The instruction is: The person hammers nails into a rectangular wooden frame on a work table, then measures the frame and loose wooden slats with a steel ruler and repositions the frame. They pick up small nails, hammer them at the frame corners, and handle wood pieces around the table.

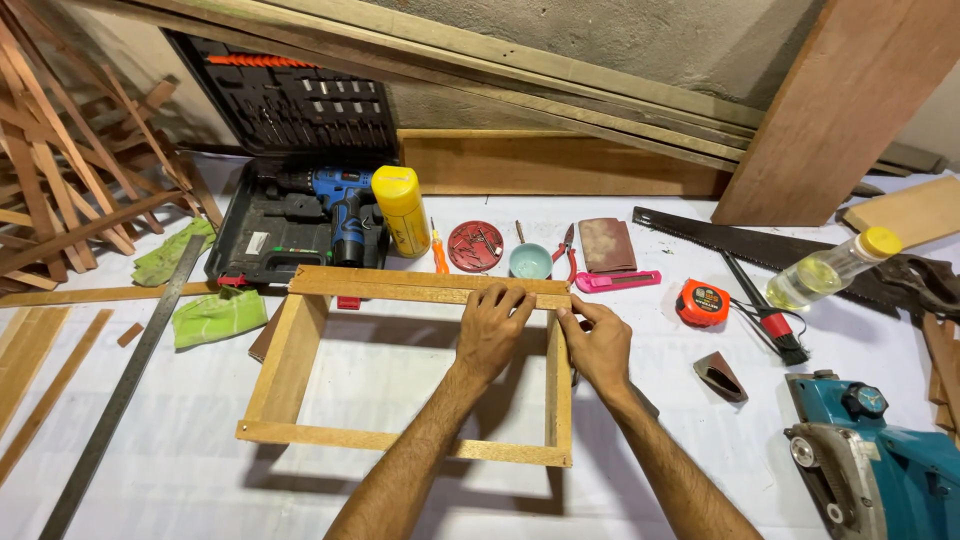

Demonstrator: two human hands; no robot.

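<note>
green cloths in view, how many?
2. One green cloth lies on the white surface just left of the wooden frame. The other green cloth is further back, left of the open drill case. More may be hidden behind things.

We saw a yellow cylindrical canister (402,210) beside the open black drill case (275,215), and a clear yellow-capped bottle (830,270) lying far right.
</note>
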